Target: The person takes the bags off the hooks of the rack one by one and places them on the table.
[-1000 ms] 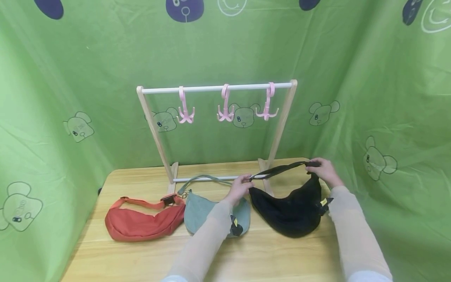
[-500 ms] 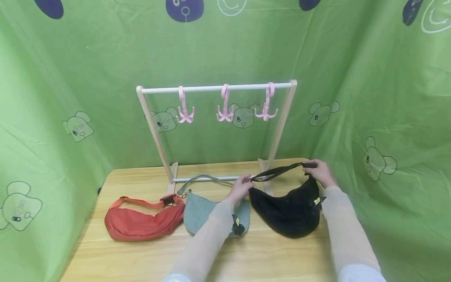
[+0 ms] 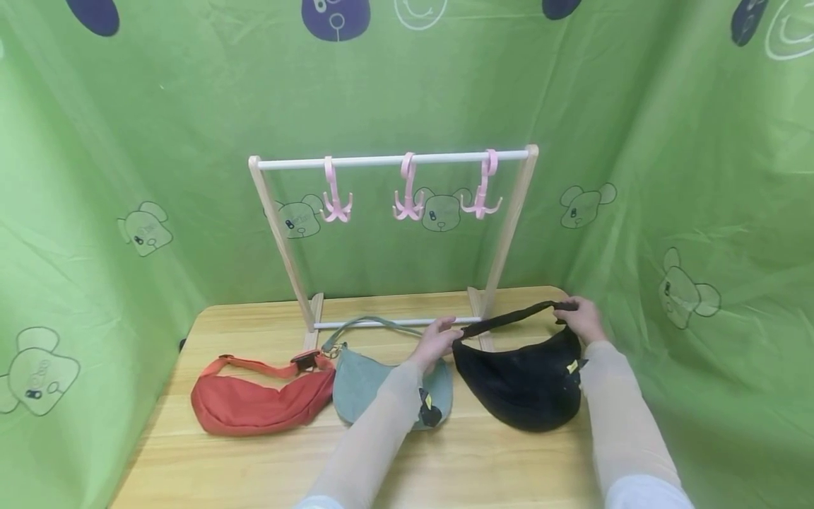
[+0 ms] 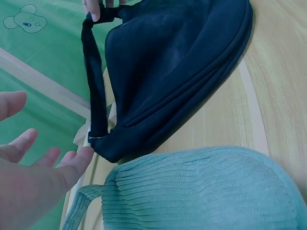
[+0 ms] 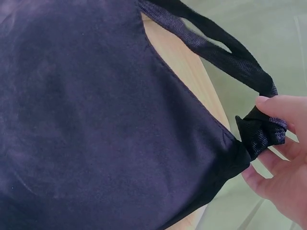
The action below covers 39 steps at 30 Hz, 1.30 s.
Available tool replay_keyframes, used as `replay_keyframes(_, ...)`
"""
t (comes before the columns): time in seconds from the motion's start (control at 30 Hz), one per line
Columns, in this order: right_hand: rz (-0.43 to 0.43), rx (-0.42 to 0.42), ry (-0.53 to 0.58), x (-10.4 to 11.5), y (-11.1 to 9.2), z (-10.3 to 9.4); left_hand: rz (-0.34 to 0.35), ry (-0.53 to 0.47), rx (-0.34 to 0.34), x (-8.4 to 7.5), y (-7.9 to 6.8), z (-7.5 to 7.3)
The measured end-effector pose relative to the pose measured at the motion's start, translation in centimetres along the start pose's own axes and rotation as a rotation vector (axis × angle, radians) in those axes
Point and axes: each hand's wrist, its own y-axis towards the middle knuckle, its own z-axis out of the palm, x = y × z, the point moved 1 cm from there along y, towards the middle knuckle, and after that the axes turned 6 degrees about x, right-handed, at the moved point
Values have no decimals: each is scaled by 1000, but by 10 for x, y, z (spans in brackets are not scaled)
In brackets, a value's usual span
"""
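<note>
A black shoulder bag (image 3: 518, 385) lies on the table at the right, its strap (image 3: 509, 322) arching above it. My right hand (image 3: 581, 322) pinches the strap's right end between thumb and fingers; the right wrist view shows the strap (image 5: 259, 127) bunched there. At the bag's left corner is my left hand (image 3: 437, 343). Its fingers are spread in the left wrist view, and one fingertip touches or nearly touches the black bag's (image 4: 163, 72) corner by the strap end. Under my left forearm lies a teal corduroy bag (image 3: 359, 385), partly covered.
A red bag (image 3: 261, 406) lies at the left of the wooden table (image 3: 483, 466). Behind the bags stands a rack with a white top rail (image 3: 369, 161). Three pink hooks (image 3: 335, 205) hang from it. Green printed curtains (image 3: 407, 85) surround the table.
My right hand has come slightly lower, and earlier slightly left. The strap, seen as a twisted double band before, now shows as a single band. My left hand has barely moved.
</note>
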Motion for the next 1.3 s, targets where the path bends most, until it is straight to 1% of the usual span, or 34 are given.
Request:
replay_keyframes(0.17, 18, -10, 16, -2, -1, 1, 16, -15, 9, -2, -4, -4)
replay_keyframes(0.27, 15, -10, 9, -3, -1, 1, 32, -4, 24, -2, -7, -6)
replay_keyframes(0.43, 7, -23, -12, -5, -2, 0, 38, 22, 45, -4, -14, -10)
replay_keyframes(0.47, 0, -31, -31, -5, -2, 0, 40, 22, 46, -5, -16, -11)
replay_keyframes(0.67, -18, -57, -109, -8, -4, -2, 73, 9, 16, -10, -27, -18)
replay_keyframes(0.77, -12, -53, -101, -11, -4, -3, 79, 10, 6, -11, -31, -22)
replay_keyframes(1.0, -12, -54, -90, -15, -4, -2, 82, -23, -4, -15, -38, -31)
replay_keyframes(1.17, -22, -79, -116, -13, -6, -4, 81, -39, -14, -18, -43, -36)
replay_keyframes(1.3, -22, -86, -115, -11, -8, -5, 80, -53, -9, -20, -46, -39)
